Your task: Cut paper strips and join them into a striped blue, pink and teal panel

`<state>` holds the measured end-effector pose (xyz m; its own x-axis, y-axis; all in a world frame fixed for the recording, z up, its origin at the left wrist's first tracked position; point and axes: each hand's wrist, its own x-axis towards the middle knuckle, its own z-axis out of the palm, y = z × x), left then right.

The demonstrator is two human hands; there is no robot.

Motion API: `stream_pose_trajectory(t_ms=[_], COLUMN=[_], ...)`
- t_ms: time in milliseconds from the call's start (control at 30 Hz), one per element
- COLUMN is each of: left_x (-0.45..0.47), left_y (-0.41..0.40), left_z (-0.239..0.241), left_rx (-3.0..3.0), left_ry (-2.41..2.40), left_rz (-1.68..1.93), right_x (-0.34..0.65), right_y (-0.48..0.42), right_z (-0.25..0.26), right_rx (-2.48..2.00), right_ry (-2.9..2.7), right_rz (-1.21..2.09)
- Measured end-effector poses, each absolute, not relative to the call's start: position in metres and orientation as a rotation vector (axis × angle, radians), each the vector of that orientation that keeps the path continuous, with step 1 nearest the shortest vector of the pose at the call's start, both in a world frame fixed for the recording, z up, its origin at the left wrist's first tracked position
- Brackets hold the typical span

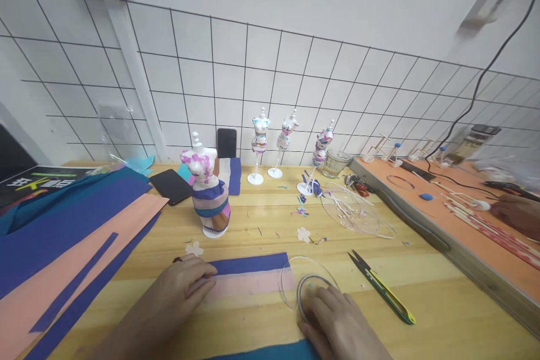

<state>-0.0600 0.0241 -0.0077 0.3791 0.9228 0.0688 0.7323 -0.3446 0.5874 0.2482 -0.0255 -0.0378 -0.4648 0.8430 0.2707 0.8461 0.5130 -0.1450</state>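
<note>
My left hand [185, 287] lies at the left end of a blue and pink strip [253, 264], its thumb and fingers closed on that end. Flat on the table, the strip has a blue upper band and a pale pink lower one. The strip's right end meets what looks like a roll of clear tape [300, 295] with a grey inner ring. The curled fingers of my right hand [337, 320] are on that roll. Thread snips [382, 287] with yellow-green handles lie right of this hand. A teal piece [270, 351] shows at the bottom edge.
A small dress form [208, 191] wrapped in coloured bands stands ahead, with several slimmer ones [260, 135] behind. Coloured sheets [84, 236] are layered at left, near a dark phone [171, 185]. At right, another person's hand [517, 214] rests over an orange work surface [455, 219].
</note>
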Motion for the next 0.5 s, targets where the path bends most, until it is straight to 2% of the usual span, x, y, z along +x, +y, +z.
stream_pose_trajectory(t_ms=[133, 300, 500], left_x=[-0.055, -0.055, -0.045], left_y=[0.021, 0.020, 0.014], left_z=[-0.004, -0.006, -0.001], left_rx=[2.169, 2.178, 2.122], left_ry=[1.369, 1.360, 1.294], left_rz=[0.504, 0.531, 0.518], right_x=[0.247, 0.250, 0.240], right_y=[-0.023, -0.025, -0.029], right_z=[-0.046, -0.039, -0.023], right_rx=[-1.478, -1.580, -1.269], right_ry=[-2.371, -2.193, -2.230], right_rz=[-0.037, 0.171, 0.068])
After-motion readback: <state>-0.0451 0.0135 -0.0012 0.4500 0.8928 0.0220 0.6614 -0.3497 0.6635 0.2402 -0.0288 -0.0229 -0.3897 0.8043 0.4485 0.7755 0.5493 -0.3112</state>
